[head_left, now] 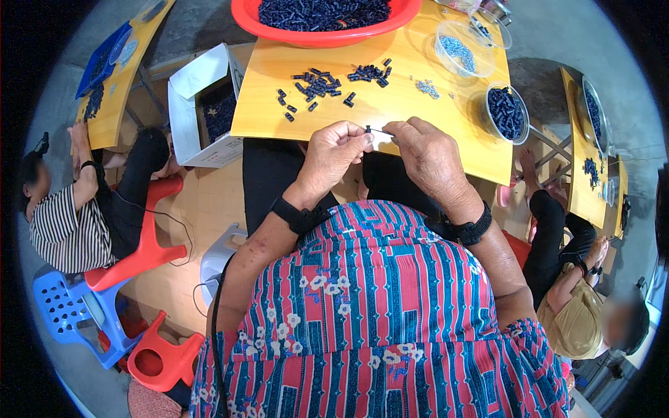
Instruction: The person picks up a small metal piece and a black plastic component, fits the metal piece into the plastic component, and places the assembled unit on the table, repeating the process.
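Near the front edge of the yellow table (418, 111), my left hand (330, 156) pinches a small black cylindrical part (368, 129) between thumb and fingertips. Just right of it, my right hand (428, 159) is closed on a thin dark rod (380, 132) that points at the black part. Whether the rod's tip touches or enters the part is too small to tell. Beyond my left hand lies a loose pile of black parts (318, 85), with a second cluster (366, 74) beside it. Small clear pieces (427, 89) lie beyond my right hand.
A red basin (327, 37) full of black parts stands at the far edge. On the right are a tub of black parts (505, 111) and a clear bowl (465, 52) of pale pieces. A white carton (209, 146) stands left. People (70, 230) sit on both sides.
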Tool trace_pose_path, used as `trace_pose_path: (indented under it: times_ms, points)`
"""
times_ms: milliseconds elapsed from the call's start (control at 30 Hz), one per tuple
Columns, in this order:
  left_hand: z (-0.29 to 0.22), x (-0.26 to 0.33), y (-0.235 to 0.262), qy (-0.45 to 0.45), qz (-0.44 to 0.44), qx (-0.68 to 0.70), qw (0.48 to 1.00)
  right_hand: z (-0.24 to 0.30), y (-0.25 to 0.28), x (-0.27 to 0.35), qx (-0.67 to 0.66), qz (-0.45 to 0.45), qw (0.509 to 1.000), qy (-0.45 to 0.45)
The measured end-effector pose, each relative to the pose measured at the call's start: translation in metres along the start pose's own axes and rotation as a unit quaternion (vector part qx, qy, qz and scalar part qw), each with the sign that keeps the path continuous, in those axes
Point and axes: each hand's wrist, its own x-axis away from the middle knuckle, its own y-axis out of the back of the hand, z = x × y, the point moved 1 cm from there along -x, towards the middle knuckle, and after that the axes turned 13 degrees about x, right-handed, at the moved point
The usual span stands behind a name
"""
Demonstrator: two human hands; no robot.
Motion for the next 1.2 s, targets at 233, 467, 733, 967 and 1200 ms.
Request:
trace_pose_path:
  times_ms: [233,467,733,967,1200]
  points:
    - [-0.002,0.000,-0.001,-0.006,-0.012,-0.017,1.000,0.000,0.000,0.001,0.044,-0.028,0.998,0.032]
    - [-0.002,-0.001,-0.001,-0.012,0.005,-0.030,0.999,-0.003,-0.002,0.001,0.070,-0.053,0.994,0.072]
    - [-0.004,-0.001,-0.004,-0.031,0.016,-0.032,0.999,-0.003,-0.007,0.001,0.050,-0.100,0.991,0.080]
    - [0.001,-0.001,-0.006,-0.054,0.021,-0.065,0.996,-0.004,-0.006,0.000,0.039,-0.103,0.990,0.084]
    - [-0.006,0.003,-0.014,-0.009,0.038,0.056,0.998,-0.004,-0.011,-0.004,0.027,-0.149,0.984,0.096]
